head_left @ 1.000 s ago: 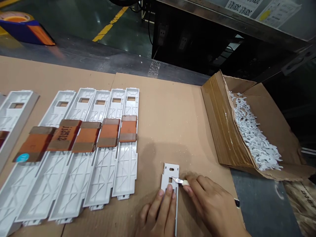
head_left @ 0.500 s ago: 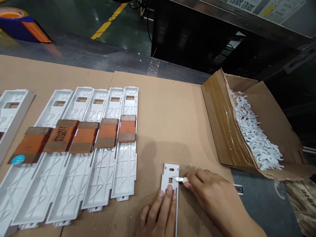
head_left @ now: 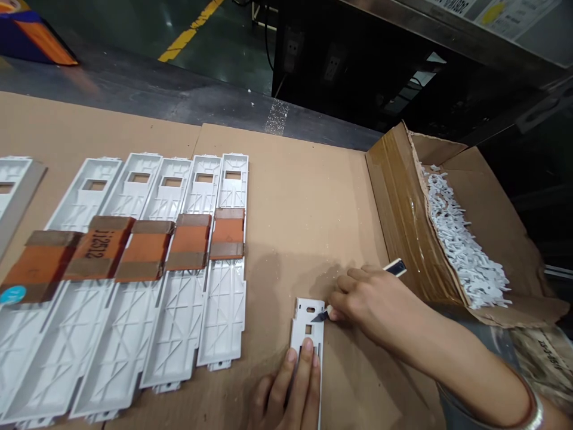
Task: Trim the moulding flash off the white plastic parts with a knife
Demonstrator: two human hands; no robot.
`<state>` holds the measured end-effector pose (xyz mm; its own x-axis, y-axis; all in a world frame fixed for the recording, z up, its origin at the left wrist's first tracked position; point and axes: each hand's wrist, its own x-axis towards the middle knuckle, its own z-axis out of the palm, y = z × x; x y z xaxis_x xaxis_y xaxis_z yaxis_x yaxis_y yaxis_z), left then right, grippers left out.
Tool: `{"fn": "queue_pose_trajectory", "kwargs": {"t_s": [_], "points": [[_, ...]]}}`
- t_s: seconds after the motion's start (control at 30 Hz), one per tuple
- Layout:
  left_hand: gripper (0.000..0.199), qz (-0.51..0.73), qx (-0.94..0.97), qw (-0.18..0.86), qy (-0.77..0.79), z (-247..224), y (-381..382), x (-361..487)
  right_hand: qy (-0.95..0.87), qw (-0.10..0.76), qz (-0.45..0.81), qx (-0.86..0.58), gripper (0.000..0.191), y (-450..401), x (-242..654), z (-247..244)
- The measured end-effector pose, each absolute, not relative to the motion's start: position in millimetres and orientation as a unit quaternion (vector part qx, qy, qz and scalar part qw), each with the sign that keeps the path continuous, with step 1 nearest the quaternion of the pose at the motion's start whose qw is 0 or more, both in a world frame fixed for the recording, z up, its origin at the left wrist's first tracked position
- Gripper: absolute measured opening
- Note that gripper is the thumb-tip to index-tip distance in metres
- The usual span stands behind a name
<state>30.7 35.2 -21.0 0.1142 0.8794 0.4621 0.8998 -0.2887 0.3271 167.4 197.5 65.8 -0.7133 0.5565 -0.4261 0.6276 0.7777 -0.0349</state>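
A narrow white plastic part lies lengthwise on the cardboard at the bottom centre. My left hand rests flat on it, fingers stretched out just below its small square hole. My right hand is closed around a craft knife, whose handle end sticks out behind the hand. The knife's blade is over the upper end of the part, between the oval slot and the square hole. To the left, several long white plastic trays lie side by side, with orange and brown blocks across their middles.
An open cardboard box at the right holds many small white plastic pieces. A blue and orange object sits at the top left. Behind the cardboard sheet runs a dark table edge, with a black cabinet beyond.
My right hand has turned and risen, with the wrist further up and the knife handle now showing. The blade moved slightly up the part. My left hand stays in place; the view shifted slightly.
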Motion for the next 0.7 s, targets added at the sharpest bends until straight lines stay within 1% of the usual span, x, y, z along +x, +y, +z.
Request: {"fn": "queue_pose_trajectory", "kwargs": {"t_s": [0.17, 0.23, 0.37, 0.5, 0.6, 0.7], "points": [[0.033, -0.289, -0.75, 0.032, -0.594, -21.7, 35.4, 31.0, 0.931, 0.23, -0.092, 0.267, 0.016, 216.6, 152.3, 68.0], [0.033, -0.291, -0.748, 0.027, -0.596, -21.5, 35.3, 31.2, 0.937, 0.235, -0.073, 0.25, 0.019, 219.9, 145.5, 68.9], [0.031, -0.294, -0.743, 0.01, -0.601, -21.4, 35.6, 31.5, 0.961, 0.195, -0.014, 0.194, 0.023, 220.3, 132.4, 71.3], [0.032, -0.299, -0.743, 0.01, -0.599, -21.4, 35.8, 30.9, 0.974, 0.163, -0.001, 0.158, 0.026, 217.3, 123.3, 77.9], [0.032, -0.296, -0.743, 0.007, -0.601, -20.6, 35.4, 29.7, 0.971, 0.158, 0.007, 0.178, 0.026, 214.8, 126.1, 87.1], [0.032, -0.291, -0.744, -0.005, -0.601, -20.2, 34.4, 29.3, 0.962, 0.133, 0.032, 0.237, 0.022, 209.8, 140.3, 95.5]]}}
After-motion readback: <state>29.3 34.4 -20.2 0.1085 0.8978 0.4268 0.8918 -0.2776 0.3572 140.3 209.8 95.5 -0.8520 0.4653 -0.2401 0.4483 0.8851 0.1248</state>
